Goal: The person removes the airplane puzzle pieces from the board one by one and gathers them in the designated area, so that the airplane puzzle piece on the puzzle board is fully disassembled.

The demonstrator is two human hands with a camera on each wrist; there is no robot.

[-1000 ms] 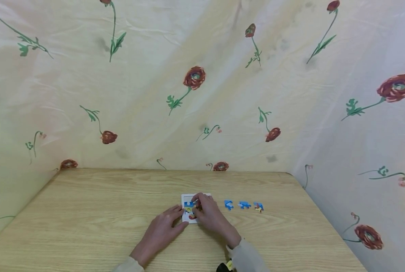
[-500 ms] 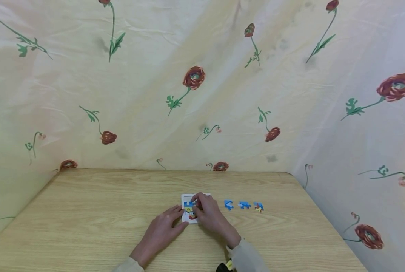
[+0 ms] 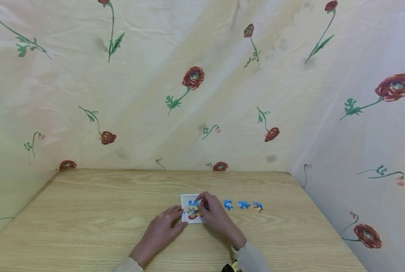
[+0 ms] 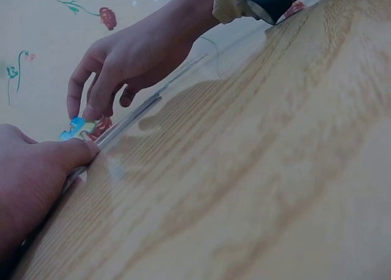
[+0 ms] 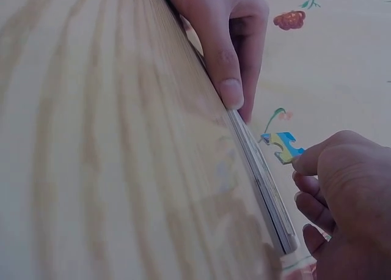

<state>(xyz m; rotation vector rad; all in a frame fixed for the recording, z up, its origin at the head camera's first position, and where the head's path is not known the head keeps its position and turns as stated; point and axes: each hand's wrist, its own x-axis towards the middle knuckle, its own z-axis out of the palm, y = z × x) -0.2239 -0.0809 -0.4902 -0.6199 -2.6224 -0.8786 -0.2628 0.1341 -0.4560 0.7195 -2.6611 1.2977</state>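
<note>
A blue and yellow jigsaw piece (image 5: 284,147) is pinched between the thumb and fingers of my right hand (image 3: 217,217). In the right wrist view it is raised and tilted above the puzzle tray (image 5: 253,161). From the head, the piece overlaps the white-rimmed puzzle tray (image 3: 187,195), whose lower part carries a red curved shape (image 3: 193,217). My left hand (image 3: 163,228) rests at the tray's left side with extended fingers, thumb on the near left corner. My right hand covers the tray's right side.
Three loose jigsaw pieces lie in a row right of the tray: a blue and white one (image 3: 228,204), another blue and white one (image 3: 244,204), and a blue, red and yellow one (image 3: 258,206). Flowered cloth (image 3: 137,94) hangs behind the wooden table (image 3: 103,211).
My right hand has shifted slightly right with the blue and yellow piece, which now sits further right over the tray. My left hand and the loose pieces stay put.
</note>
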